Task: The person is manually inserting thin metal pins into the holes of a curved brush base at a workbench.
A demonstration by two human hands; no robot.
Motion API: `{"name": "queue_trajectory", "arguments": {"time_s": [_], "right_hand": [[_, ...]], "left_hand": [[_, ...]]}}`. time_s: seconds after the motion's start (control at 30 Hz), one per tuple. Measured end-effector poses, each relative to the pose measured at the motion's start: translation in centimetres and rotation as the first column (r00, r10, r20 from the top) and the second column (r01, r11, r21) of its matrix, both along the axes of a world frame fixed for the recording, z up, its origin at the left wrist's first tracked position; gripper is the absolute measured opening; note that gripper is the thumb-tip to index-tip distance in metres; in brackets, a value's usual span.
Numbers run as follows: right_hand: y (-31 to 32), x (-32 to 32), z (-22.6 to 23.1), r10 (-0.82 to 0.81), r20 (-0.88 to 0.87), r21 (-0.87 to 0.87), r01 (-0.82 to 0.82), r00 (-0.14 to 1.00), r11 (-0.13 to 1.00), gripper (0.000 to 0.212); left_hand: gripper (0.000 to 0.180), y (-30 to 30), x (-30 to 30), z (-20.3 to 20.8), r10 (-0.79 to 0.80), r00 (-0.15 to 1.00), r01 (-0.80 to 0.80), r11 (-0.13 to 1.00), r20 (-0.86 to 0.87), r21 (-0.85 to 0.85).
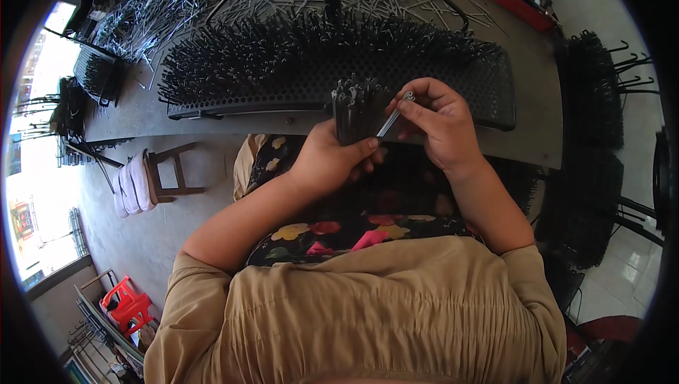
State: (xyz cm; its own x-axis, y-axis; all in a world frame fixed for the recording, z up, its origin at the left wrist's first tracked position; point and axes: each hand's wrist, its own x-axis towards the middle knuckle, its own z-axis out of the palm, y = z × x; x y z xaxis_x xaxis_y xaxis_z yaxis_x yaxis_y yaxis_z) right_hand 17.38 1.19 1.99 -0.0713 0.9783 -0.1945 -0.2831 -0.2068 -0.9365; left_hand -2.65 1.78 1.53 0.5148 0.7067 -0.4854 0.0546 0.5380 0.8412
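Observation:
My left hand (pixel 331 159) is wrapped round an upright bundle of dark metal rods (pixel 351 117) whose small looped ends point up. Beside it, my right hand (pixel 442 126) pinches a few shiny metal rods (pixel 395 115) between thumb and fingers. Their looped tops show at the fingertips, and their lower ends slant down toward the left hand's thumb. Both hands are in front of the near edge of a dark perforated rack (pixel 339 107). Many dark rods with hooked tops (pixel 283 51) stand packed in that rack.
Loose metal rods (pixel 170 2) lie heaped across the back of the table (pixel 541 115). A red tray (pixel 520 2) sits at the far right. More filled racks (pixel 590 94) stand right of the table. To the left are a padded wooden stool (pixel 166 179) and a red plastic stool (pixel 127 306).

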Motion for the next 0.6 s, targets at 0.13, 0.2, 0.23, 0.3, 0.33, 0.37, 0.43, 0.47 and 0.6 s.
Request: {"name": "queue_trajectory", "arguments": {"time_s": [0.13, 0.2, 0.23, 0.3, 0.33, 0.37, 0.43, 0.47, 0.6], "right_hand": [[0.1, 0.2, 0.3, 0.025, 0.023, -0.051, -0.024, 0.999, 0.998, 0.010], [0.1, 0.4, -0.1, 0.002, 0.014, -0.019, -0.002, 1.000, 1.000, 0.010], [0.1, 0.6, -0.2, -0.022, 0.005, 0.013, 0.022, 1.000, 1.000, 0.009], [0.3, 1.6, 0.4, -0.084, 0.000, 0.046, 0.083, 0.997, 0.995, 0.010], [0.8, 2.2, 0.5, -0.137, -0.005, 0.062, 0.137, 0.991, 0.989, 0.010], [1.5, 3.2, 0.5, -0.149, -0.081, 0.025, 0.151, 0.985, 0.988, 0.011], [1.9, 5.1, 1.4, -0.195, -0.084, 0.097, 0.203, 0.977, 0.974, 0.010], [2.0, 5.6, 1.6, -0.243, -0.090, 0.167, 0.255, 0.966, 0.953, 0.010], [2.3, 6.8, 1.1, -0.555, 0.176, 0.487, 0.418, 0.813, 0.767, 0.009]], "left_hand": [[0.014, 0.1, 0.1, 0.0, -0.002, 1.000, 0.002, 1.000, -0.013, 0.015], [0.015, 0.1, 0.1, 0.0, -0.002, 1.000, 0.002, 1.000, -0.007, 0.014], [0.015, 0.0, 0.2, 0.1, 0.015, 1.000, -0.015, 1.000, 0.007, 0.005], [0.015, -0.1, 0.3, 0.1, 0.032, 0.999, -0.032, 1.000, 0.018, 0.000], [0.015, 0.1, 0.1, -0.7, 0.047, 0.998, -0.046, 0.999, 0.039, -0.024], [0.016, 0.3, 0.0, -1.2, 0.063, 0.996, -0.060, 0.997, 0.058, -0.049], [0.015, 0.3, 0.0, -1.3, 0.064, 0.997, -0.062, 0.997, 0.038, -0.049], [0.015, 0.3, 0.1, -1.3, 0.064, 0.998, -0.063, 0.997, 0.017, -0.052], [0.014, 0.5, 0.3, -1.8, 0.072, 0.997, -0.075, 0.992, -0.034, -0.100]]}}
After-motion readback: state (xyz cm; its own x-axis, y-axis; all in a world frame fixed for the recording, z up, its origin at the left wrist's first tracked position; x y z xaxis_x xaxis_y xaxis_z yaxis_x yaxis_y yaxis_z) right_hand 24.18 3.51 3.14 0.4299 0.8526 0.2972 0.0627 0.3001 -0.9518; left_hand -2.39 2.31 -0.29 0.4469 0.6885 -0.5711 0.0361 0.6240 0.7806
